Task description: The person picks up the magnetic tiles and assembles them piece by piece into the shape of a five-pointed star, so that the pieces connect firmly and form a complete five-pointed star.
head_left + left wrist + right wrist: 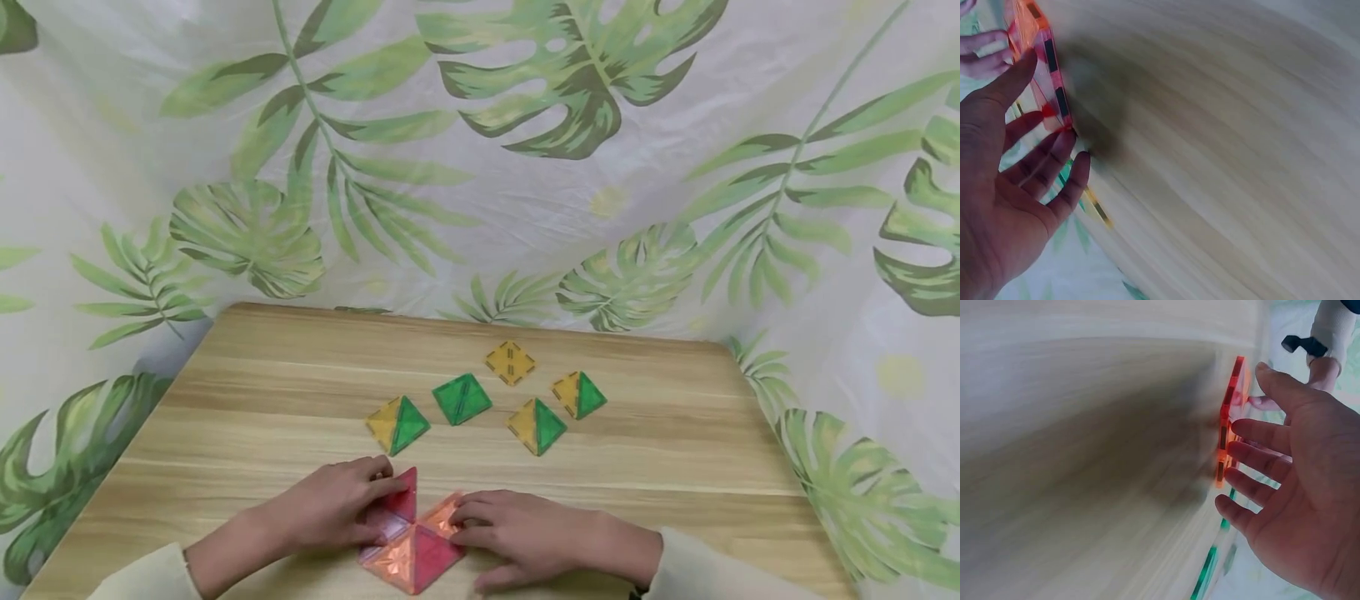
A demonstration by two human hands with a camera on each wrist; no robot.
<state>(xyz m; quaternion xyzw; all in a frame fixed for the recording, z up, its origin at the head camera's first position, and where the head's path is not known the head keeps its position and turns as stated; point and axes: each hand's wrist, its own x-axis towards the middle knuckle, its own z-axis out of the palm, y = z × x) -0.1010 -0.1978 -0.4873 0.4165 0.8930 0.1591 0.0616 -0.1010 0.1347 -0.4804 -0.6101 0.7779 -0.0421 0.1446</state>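
Leaf-patterned cloth [375, 196] hangs behind my wood-grain bench [262, 417], where flat triangular tiles lie at its near edge, between my hands. At the left, my left hand [337, 510] reaches in with the palm empty and the fingers loosely bent and apart, their tips touching the tiles rather than wrapped around them. It is the nearer hand to the far red triangle [405, 502], which lies just beyond its fingertips, with one straight side running away from me. Below that, a purple tile [387, 523] shows partly under my thumb; I cannot tell whether it is one piece or two. Next come the front orange triangle [396, 563] and, side by side with it, the front red triangle [435, 558]. The relation that counts, I judge, is the wedge of bare bench between the far red triangle and the right orange triangle [441, 517]: it opens away from me, and the two points come together near the middle of the cluster. My right hand [517, 525] comes in from the right, nearer the orange side, fingers relaxed and mostly straight, tips at the tiles' edge, thumb held apart, gripping nothing.
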